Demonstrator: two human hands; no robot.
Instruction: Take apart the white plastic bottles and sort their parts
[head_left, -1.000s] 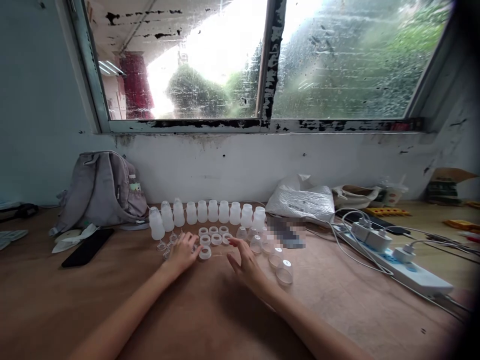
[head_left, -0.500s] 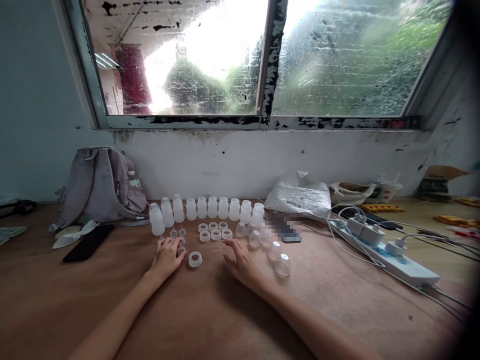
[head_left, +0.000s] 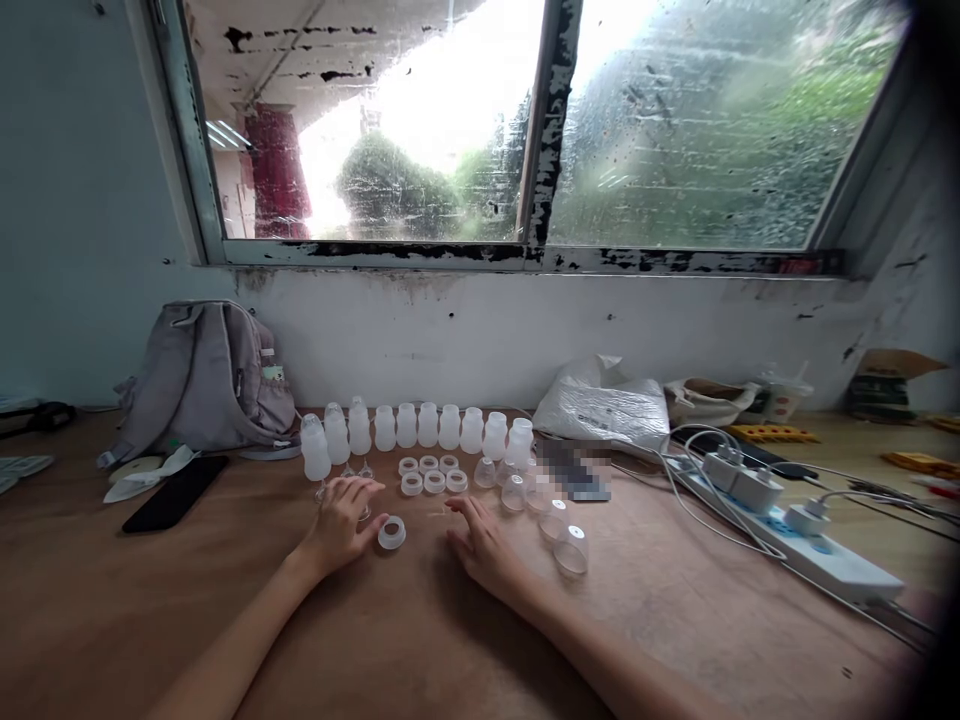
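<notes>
Left hand [head_left: 341, 520]: flat on the brown table [head_left: 420, 640], fingers loosely spread, holding nothing, fingertips just beside the white plastic ring [head_left: 391, 533].
Right hand [head_left: 484, 540]: open and empty, resting right of that ring.
Row of white plastic bottles [head_left: 420, 428]: behind the ring.

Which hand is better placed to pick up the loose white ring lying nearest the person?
Left. The left hand lies right beside the ring, fingertips almost touching it. The right hand rests flat on the table, farther from it, nearer the clear caps.
</notes>
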